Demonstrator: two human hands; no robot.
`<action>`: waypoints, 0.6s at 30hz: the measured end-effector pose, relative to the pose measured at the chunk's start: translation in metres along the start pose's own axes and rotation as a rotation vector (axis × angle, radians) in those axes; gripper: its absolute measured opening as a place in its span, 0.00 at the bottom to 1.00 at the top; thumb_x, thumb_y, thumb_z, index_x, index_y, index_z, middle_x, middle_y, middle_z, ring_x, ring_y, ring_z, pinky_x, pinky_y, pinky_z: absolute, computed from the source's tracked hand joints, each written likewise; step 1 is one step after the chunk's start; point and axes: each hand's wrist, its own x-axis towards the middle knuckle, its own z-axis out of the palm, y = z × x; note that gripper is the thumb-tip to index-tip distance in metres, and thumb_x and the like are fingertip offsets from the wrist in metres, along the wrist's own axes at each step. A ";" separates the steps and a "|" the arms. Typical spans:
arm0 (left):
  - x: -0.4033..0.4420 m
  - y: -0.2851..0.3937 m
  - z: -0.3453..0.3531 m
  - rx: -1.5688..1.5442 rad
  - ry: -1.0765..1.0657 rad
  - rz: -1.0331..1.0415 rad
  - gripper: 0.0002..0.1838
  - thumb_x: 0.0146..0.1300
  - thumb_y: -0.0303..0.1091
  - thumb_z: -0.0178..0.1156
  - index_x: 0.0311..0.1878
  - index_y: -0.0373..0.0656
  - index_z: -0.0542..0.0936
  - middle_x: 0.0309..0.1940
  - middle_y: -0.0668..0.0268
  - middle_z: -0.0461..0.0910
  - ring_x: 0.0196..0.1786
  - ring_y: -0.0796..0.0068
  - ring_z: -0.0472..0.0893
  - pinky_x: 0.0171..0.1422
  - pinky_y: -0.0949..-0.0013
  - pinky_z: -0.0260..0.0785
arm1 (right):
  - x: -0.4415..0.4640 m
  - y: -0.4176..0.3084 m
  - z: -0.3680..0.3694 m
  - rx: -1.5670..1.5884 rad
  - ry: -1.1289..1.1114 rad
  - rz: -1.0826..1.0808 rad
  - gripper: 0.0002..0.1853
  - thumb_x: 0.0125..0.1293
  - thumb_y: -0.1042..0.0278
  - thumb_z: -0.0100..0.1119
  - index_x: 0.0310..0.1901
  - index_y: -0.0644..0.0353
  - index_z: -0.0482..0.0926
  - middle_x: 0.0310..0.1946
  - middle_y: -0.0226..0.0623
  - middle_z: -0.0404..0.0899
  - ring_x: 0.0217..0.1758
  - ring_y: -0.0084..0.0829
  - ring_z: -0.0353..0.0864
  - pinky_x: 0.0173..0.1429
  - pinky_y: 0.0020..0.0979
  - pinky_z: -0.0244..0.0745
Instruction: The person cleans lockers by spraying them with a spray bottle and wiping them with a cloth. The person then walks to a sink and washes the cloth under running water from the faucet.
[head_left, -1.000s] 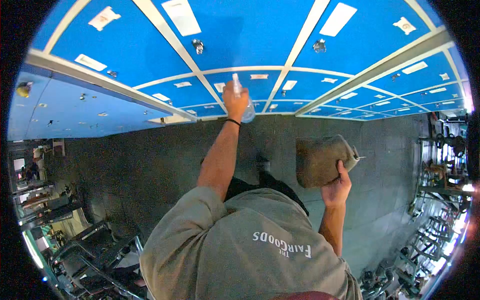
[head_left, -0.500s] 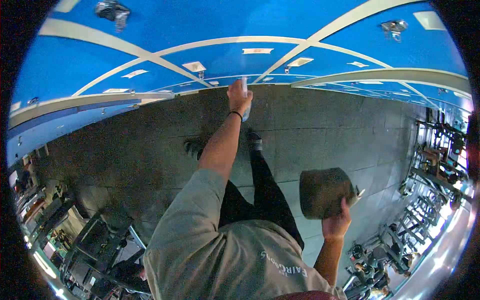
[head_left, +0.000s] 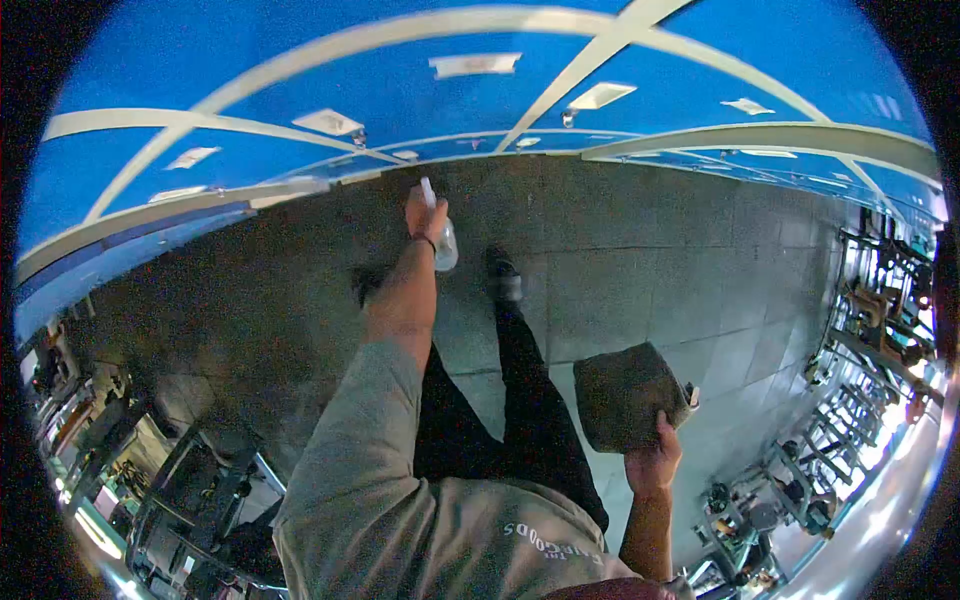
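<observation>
My left hand [head_left: 426, 216] is wrapped round a clear spray bottle [head_left: 446, 248] with a white spray head [head_left: 428, 192]. The left arm reaches forward, a dark band around its wrist. Out to the right, my right hand [head_left: 655, 455] grips a folded dark grey-brown cloth [head_left: 625, 400] by its near edge, thumb on top. A small pale tag or object [head_left: 693, 394] shows at the cloth's right edge. The cloth hangs above the floor, apart from the bottle.
Dark tiled flooring [head_left: 640, 270] lies around my feet [head_left: 505, 275]. Ahead, a blue surface [head_left: 330, 60] is crossed by pale beams and square lights. Gym machines and racks stand at the right [head_left: 840, 450] and lower left [head_left: 200, 490].
My left hand has come lower and to the left with the spray bottle, whose body now shows more. My right hand and the cloth have shifted slightly left.
</observation>
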 end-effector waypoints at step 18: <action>-0.270 0.097 -0.264 -0.495 0.368 0.340 0.14 0.48 0.30 0.64 0.39 0.38 0.75 0.32 0.57 0.76 0.34 0.59 0.78 0.40 0.57 0.71 | -0.205 -0.247 0.293 0.721 -1.364 -0.692 0.29 0.74 0.50 0.43 0.70 0.59 0.59 0.71 0.44 0.58 0.73 0.46 0.58 0.74 0.54 0.52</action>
